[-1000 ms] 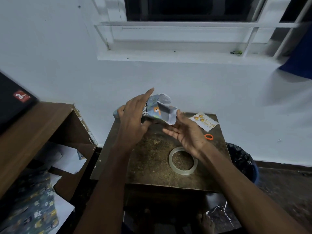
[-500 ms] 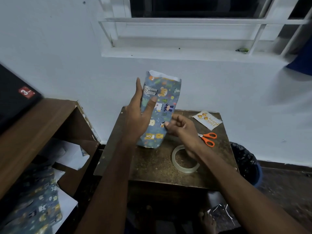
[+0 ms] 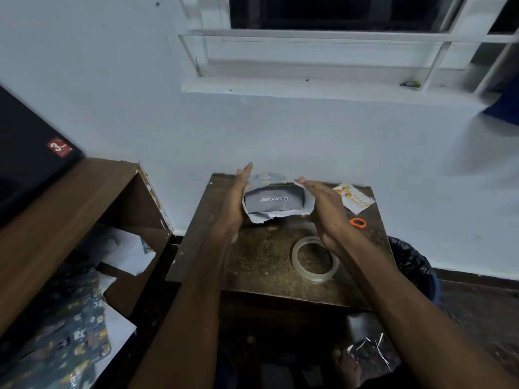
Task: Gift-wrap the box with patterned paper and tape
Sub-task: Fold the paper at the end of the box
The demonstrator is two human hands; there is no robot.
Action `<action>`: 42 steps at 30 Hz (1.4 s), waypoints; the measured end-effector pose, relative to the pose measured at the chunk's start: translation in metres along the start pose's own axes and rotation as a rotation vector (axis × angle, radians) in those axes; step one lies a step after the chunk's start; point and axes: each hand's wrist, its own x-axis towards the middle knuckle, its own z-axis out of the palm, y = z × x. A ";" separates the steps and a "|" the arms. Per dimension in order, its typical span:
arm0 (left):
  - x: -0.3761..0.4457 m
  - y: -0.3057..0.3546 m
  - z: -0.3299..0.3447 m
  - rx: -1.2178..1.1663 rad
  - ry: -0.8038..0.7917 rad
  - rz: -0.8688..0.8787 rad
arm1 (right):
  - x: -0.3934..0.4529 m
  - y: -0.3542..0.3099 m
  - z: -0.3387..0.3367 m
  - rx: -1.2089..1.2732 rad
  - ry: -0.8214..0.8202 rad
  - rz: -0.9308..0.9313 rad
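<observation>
A grey box [image 3: 273, 201] printed LAPCARE lies on the small brown table [image 3: 261, 265], its open end toward me, sleeved in patterned wrapping paper [image 3: 262, 217] whose white inside flaps stick out. My left hand [image 3: 234, 204] presses flat, fingers straight, against the left side of the paper. My right hand [image 3: 323, 209] presses flat against the right side. A roll of clear tape [image 3: 315, 259] lies on the table below my right hand.
Orange-handled scissors [image 3: 358, 222] and a small gift tag [image 3: 354, 198] lie at the table's right back. A dark bin [image 3: 412, 265] stands to the right. At left a wooden desk [image 3: 56, 220] has more patterned paper [image 3: 64, 341] below it.
The wrapped box was held upright in the air half a second ago; now it lies on the table with its open end facing me, and both hands have flattened against its sides.
</observation>
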 end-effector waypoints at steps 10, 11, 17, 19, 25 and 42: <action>0.000 -0.045 -0.020 0.063 0.322 0.076 | -0.031 -0.006 0.012 0.049 -0.098 -0.023; -0.008 -0.040 -0.018 0.032 0.277 0.079 | -0.035 -0.007 0.013 0.052 -0.111 -0.036; -0.039 -0.016 -0.017 0.058 0.139 0.232 | -0.047 -0.015 0.020 0.182 -0.157 -0.036; -0.051 -0.016 -0.017 0.156 0.101 0.312 | -0.048 -0.015 0.018 0.193 -0.170 -0.038; -0.065 -0.015 -0.021 0.358 0.087 0.386 | -0.054 -0.022 0.014 0.119 -0.213 -0.053; -0.039 -0.012 -0.029 0.325 0.194 0.416 | -0.039 -0.021 0.027 -0.020 -0.214 -0.057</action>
